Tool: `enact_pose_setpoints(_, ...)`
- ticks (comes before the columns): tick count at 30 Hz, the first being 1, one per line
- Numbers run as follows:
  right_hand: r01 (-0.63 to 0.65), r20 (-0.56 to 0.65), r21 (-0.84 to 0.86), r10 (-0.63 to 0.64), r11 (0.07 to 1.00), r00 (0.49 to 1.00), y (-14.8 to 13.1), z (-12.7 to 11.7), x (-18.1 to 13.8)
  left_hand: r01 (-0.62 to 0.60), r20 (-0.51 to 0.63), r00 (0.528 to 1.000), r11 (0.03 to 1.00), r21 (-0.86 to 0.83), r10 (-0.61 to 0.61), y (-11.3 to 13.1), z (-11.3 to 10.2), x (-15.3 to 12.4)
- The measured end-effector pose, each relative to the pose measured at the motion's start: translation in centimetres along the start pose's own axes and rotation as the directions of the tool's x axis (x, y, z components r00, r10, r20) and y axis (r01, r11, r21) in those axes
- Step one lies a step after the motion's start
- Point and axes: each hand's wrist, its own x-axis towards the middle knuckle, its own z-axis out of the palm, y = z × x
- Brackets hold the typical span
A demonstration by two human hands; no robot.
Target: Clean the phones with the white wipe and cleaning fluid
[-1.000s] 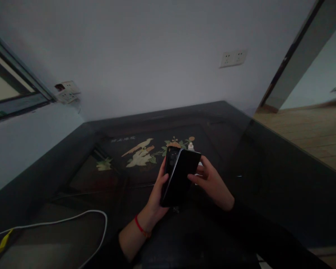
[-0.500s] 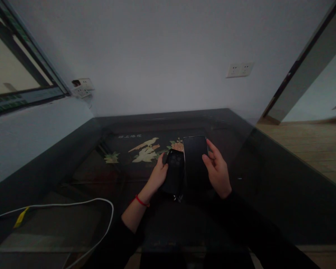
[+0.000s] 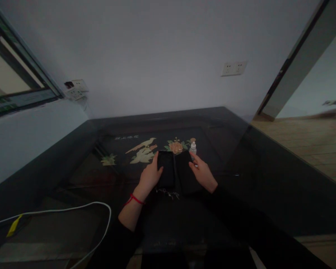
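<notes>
A black phone case (image 3: 166,170) and a black phone (image 3: 186,173) lie side by side on the dark glass-topped table (image 3: 254,179). My left hand (image 3: 149,177) grips the case at its left edge, thumb on top. The phone's right edge is held by my right hand (image 3: 203,172), fingers curled along it. Both items rest low on the table, close together. A red string is round my left wrist. A small chain (image 3: 166,192) lies just below the case.
A small white bottle (image 3: 193,147) stands just behind my right hand. Bird and flower inlay (image 3: 141,151) shows under the glass. A white cable (image 3: 72,211) with a yellow tag curves at the near left. Wall sockets (image 3: 233,68), a window at left, a doorway at right.
The phone came out of the case: held together a second ago, then apart and raised, now both lowered side by side onto the table.
</notes>
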Motion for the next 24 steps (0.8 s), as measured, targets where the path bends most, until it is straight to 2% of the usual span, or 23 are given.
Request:
enact_pose_setpoints(4, -0.025, 0.022, -0.100, 0.027, 0.995, 0.999, 0.4, 0.6, 0.1, -0.004, -0.010, 1.000, 0.978, 0.207, 0.006, 0.2, -0.9, -0.8)
enact_pose_setpoints(9, -0.052, 0.067, -0.278, 0.073, 0.959, 0.995, 0.1, 0.9, 0.4, -0.026, 0.004, 1.000, 0.936, 0.351, 0.026, 0.4, -1.3, -1.3)
enact_pose_setpoints(18, 0.009, 0.221, -0.585, 0.149, 0.811, 0.964, -2.7, 0.9, 0.8, -0.068, 0.063, 0.997, 0.907, 0.415, 0.046, 0.2, -1.9, -1.3)
enact_pose_setpoints(24, 0.004, 0.225, -0.715, 0.226, 0.699, 0.948, -4.4, 1.6, 0.9, -0.085, 0.062, 0.996, 0.902, 0.424, 0.065, -0.1, -1.6, -1.1)
